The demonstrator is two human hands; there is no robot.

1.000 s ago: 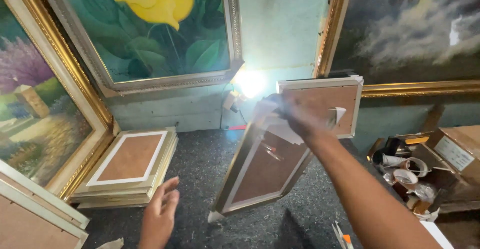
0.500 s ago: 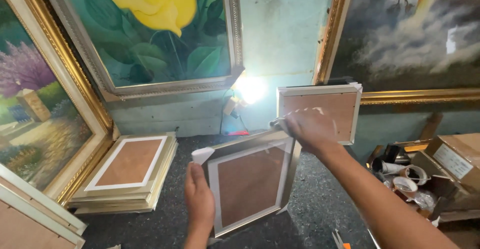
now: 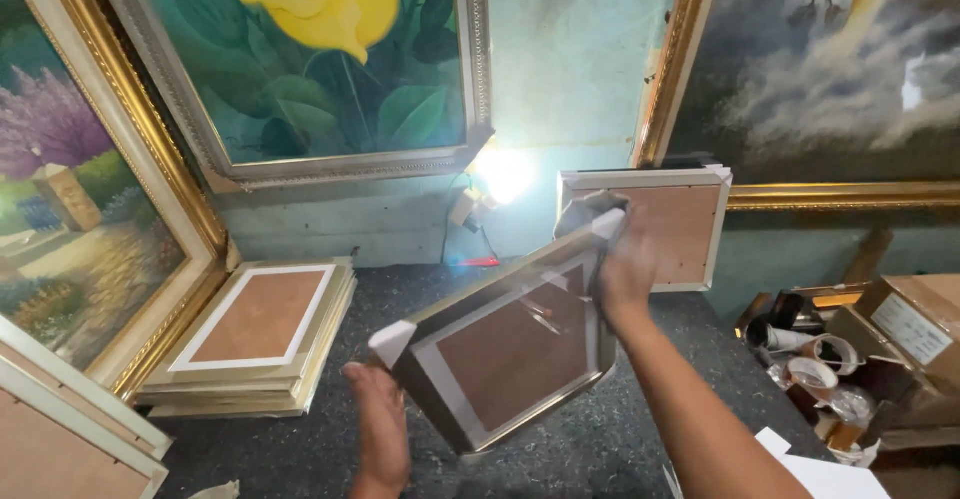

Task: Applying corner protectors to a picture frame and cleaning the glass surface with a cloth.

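I hold a small picture frame [image 3: 505,349] tilted above the dark worktop, its brown backing board facing me and white protectors on its corners. My left hand [image 3: 380,424] supports the lower left edge near one white corner. My right hand [image 3: 625,269] grips the upper right corner together with a crumpled grey cloth [image 3: 585,211]. Both hands are closed on the frame.
A stack of similar frames [image 3: 255,334] lies face down at left. Another frame [image 3: 675,224] leans on the back wall. Large gilt-framed paintings [image 3: 320,69] surround the dark worktop [image 3: 600,439]. Tape rolls [image 3: 815,364] and a cardboard box [image 3: 915,324] sit at right. A lamp [image 3: 500,174] glows at the wall.
The frame has tilted and turned between my hands. My left hand came up from below and took its lower edge; my right hand stayed on the top corner.
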